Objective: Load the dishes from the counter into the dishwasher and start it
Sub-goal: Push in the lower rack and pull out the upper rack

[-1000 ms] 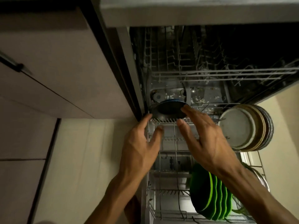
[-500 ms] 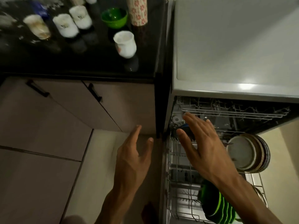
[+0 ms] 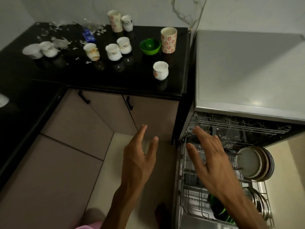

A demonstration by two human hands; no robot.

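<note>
Both hands are hanging released and holding nothing: the left hand (image 3: 138, 162) over the floor, the right hand (image 3: 209, 161) above the pulled-out dishwasher rack (image 3: 183, 179), free for the next pickup. Plates (image 3: 254, 162) are standing on edge in the rack for rinsing, while cups (image 3: 160, 70) and a green bowl (image 3: 150, 46) are waiting on the black tabletop (image 3: 115, 80).

A home kitchen. Beyond the left hand (image 3: 138, 162), cups (image 3: 113, 52) crowd a black counter (image 3: 66, 71). Under the right hand (image 3: 209, 159), an open dishwasher (image 3: 247, 71).

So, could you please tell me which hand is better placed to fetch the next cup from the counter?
Probably the left hand: it hangs open on the counter's side, below the nearest white cup. The right hand is over the dishwasher rack.
</note>
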